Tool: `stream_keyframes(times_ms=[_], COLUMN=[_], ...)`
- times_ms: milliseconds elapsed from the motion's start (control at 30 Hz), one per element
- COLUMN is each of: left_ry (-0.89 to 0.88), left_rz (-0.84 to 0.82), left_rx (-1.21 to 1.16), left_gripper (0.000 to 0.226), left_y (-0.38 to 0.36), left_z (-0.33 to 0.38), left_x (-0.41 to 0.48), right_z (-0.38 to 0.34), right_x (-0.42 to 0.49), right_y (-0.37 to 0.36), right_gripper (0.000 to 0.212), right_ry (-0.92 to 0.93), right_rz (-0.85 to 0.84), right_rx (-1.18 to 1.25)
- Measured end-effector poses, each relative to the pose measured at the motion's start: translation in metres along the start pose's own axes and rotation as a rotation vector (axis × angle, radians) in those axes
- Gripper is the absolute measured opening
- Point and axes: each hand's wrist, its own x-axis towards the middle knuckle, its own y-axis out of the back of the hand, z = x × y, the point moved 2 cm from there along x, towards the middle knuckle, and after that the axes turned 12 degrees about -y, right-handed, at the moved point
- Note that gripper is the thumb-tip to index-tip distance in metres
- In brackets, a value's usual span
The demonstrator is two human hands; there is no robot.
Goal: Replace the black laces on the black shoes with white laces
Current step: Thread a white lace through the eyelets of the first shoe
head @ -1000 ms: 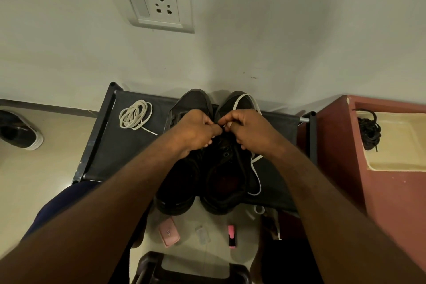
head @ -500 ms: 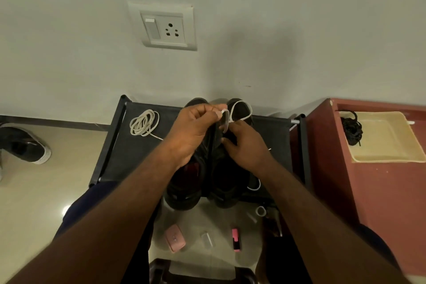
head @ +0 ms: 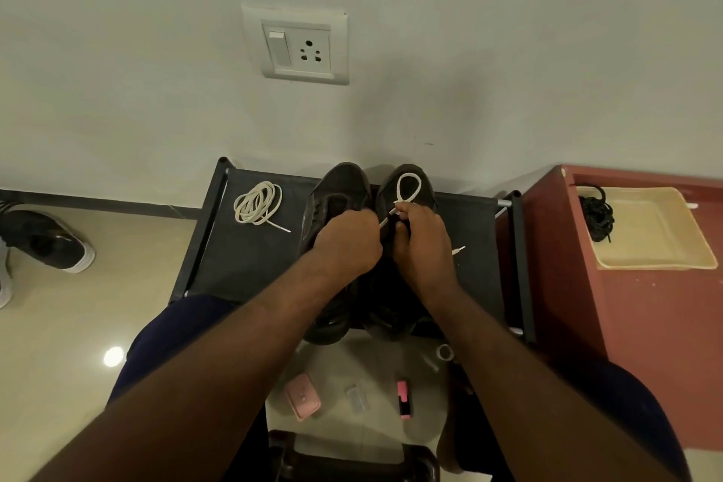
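Observation:
Two black shoes stand side by side on a dark shelf (head: 242, 262), the left shoe (head: 336, 188) and the right shoe (head: 414, 176), toes toward the wall. A white lace (head: 409, 186) forms a loop over the right shoe's toe. My right hand (head: 424, 243) pinches that lace just below the loop. My left hand (head: 346, 243) is curled over the gap between the shoes, fingertips at the lace's tip. Another lace end (head: 458, 250) sticks out to the right of my right hand. A second white lace (head: 258, 203) lies coiled on the shelf to the left.
A bundle of black laces (head: 594, 217) lies in a cream tray (head: 657, 246) on a red cabinet (head: 645, 325) to the right. A black sneaker (head: 47, 241) sits on the floor far left. Small pink items (head: 301, 397) and a pink marker (head: 403, 399) lie on the floor below.
My left hand has dropped from a raised position back down onto the shoes. The lace loop now lies over the right shoe's toe, and my right hand has shifted up to pinch it.

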Motion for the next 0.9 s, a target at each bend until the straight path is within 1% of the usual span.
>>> stream_keyframes(times_ms=[33,67,100,133,200,267,300,333,367,433,467,533,567,600,633,667,700,733,767,800,833,867,900], left_ry=[0.003,0.002,-0.005,-0.017,-0.103,-0.24,-0.284,-0.297,-0.292,-0.329,-0.347,-0.347,-0.307,-0.246,-0.177,-0.111,-0.051,-0.013,0.003,0.003,-0.016,-0.039,-0.06], left_rz=[-0.049,-0.07,-0.056,-0.011,0.156,0.385,0.468,0.511,0.509,0.449,0.434,0.45,0.469,0.499,0.532,0.555,0.557,0.526,0.462,0.382,0.313,0.277,0.276], left_rx=[0.063,0.078,0.048,-0.015,-0.21,-0.437,-0.575,-0.758,-0.988,-1.48,-1.659,-1.856,-1.891,-1.854,-1.693,-1.396,-1.029,-0.708,-0.498,-0.399,-0.366,-0.354,-0.315], left_gripper=[0.016,0.015,0.014,0.015,0.024,0.027,0.027,0.028,0.031,0.033,0.032,0.03,0.029,0.029,0.03,0.031,0.029,0.026,0.025,0.031,0.038,0.042,0.042], left_y=[0.0,-0.001,-0.001,0.001,0.012,0.029,0.038,0.045,0.052,0.065,0.071,0.08,0.081,0.08,0.077,0.073,0.067,0.061,0.053,0.044,0.035,0.026,0.019], left_z=[0.0,-0.001,-0.003,-0.004,-0.005,0.0,0.006,0.012,0.02,0.032,0.035,0.036,0.033,0.029,0.025,0.018,0.011,0.004,0.0,-0.001,-0.001,0.001,0.002], left_x=[-0.002,-0.002,-0.002,-0.001,-0.004,-0.014,-0.021,-0.026,-0.032,-0.042,-0.047,-0.054,-0.056,-0.056,-0.056,-0.055,-0.052,-0.049,-0.046,-0.043,-0.039,-0.033,-0.027], right_z=[0.001,0.001,0.001,0.0,-0.001,0.001,0.002,0.004,0.004,0.003,0.001,-0.001,-0.002,-0.002,-0.002,-0.002,0.0,0.003,0.007,0.013,0.019,0.027,0.032], right_x=[-0.001,-0.002,-0.002,-0.002,-0.001,-0.001,-0.001,0.0,0.0,-0.001,-0.002,-0.003,-0.003,-0.003,-0.001,0.002,0.005,0.009,0.01,0.012,0.012,0.012,0.011], right_y=[0.0,0.001,0.001,0.001,0.002,0.001,0.001,0.0,0.001,0.001,0.002,0.003,0.004,0.004,0.007,0.011,0.017,0.024,0.033,0.041,0.049,0.056,0.061], right_gripper=[0.033,0.036,0.039,0.042,0.05,0.059,0.062,0.064,0.066,0.067,0.066,0.064,0.062,0.059,0.055,0.051,0.046,0.041,0.036,0.03,0.025,0.021,0.018], right_ry=[-0.016,-0.047,-0.084,-0.118,-0.172,-0.183,-0.182,-0.182,-0.182,-0.182,-0.183,-0.177,-0.173,-0.175,-0.188,-0.212,-0.251,-0.293,-0.33,-0.353,-0.367,-0.383,-0.401], right_rz=[0.001,-0.004,-0.01,-0.02,-0.045,-0.064,-0.069,-0.07,-0.065,-0.055,-0.053,-0.045,-0.048,-0.06,-0.075,-0.089,-0.097,-0.101,-0.103,-0.104,-0.108,-0.107,-0.109], right_rx=[0.019,0.041,0.064,0.079,0.086,0.091,0.092,0.089,0.082,0.069,0.07,0.083,0.094,0.107,0.125,0.159,0.211,0.276,0.322,0.33,0.305,0.277,0.259])
